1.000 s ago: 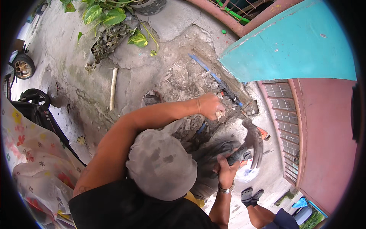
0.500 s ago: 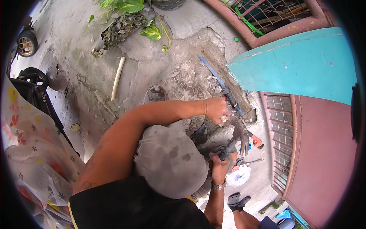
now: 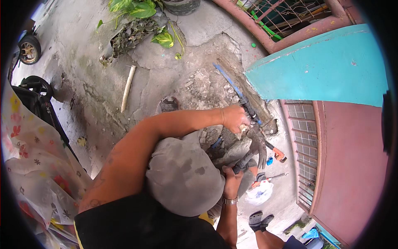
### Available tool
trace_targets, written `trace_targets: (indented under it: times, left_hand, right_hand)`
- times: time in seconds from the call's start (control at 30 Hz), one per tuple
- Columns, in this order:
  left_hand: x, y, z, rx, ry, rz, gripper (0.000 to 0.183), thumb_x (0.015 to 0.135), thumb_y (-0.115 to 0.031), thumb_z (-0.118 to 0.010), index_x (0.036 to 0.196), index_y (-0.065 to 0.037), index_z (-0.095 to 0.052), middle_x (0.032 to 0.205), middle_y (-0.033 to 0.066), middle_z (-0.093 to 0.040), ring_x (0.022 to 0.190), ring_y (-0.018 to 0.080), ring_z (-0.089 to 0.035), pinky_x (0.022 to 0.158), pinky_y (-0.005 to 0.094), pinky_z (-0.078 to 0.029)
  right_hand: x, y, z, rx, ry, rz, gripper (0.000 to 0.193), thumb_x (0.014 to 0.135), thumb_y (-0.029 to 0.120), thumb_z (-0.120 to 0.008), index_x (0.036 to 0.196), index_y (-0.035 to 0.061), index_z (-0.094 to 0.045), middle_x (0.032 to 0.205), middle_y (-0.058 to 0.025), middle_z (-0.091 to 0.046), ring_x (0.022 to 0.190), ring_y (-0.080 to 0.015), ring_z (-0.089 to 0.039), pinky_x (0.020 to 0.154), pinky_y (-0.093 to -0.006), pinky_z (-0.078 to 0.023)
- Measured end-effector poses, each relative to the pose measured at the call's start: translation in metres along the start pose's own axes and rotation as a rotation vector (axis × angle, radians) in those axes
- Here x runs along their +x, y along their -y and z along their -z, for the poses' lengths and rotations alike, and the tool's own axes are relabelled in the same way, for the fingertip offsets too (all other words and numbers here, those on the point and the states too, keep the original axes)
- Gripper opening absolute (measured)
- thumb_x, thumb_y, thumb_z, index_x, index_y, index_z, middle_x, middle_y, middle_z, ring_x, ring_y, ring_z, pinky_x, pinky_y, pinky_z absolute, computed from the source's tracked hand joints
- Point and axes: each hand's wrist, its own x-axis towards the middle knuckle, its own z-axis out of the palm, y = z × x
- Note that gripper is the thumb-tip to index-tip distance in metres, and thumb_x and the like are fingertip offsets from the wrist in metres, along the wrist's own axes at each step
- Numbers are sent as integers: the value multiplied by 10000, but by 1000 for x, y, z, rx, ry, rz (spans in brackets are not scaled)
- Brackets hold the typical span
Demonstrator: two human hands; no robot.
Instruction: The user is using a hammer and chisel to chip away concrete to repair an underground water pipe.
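Right of the blue pipe (image 3: 228,78) stands a turquoise wall (image 3: 319,68); below it, a dark-grey claw hammer (image 3: 257,145) and an orange-and-black wrench (image 3: 279,155); left of it, a whitish plastic sheet (image 3: 43,182) patterned with red and yellow flowers.

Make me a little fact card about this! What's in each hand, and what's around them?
Left hand: closed around a pale, stubby-ended object, kind unclear
Right hand: gripping a dark claw hammer
Ground: broken grey concrete, long blue pipe
Beyond the hammer: orange-and-black tool, white plastic bag
Wall: turquoise painted wall
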Motion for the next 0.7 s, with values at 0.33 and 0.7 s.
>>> trace_targets:
  times: [0.33, 0.7]
  left_hand:
    - [9, -4, 14, -90, -155, -15, 210, 676, -285, -715, 643, -102, -615, 591, 131, -592, 599, 380, -619, 545, 476, -484]
    - [6, 1, 11, -51, -31, 58, 202, 574, -233, -676, 704, -81, -649, 608, 145, -599, 627, 395, -619, 565, 486, -496]
  right_hand:
    - [-26, 108, 26, 595, -601, 889, 274, 888, 144, -486, 654, 151, -343, 535, 4, -334, 498, -118, -348, 585, -291, -407]
    - [-48, 99, 105, 336, -180, 662, 295, 898, 142, -584, 692, 111, -376, 507, -29, -392, 382, -129, -367, 415, -289, -395]
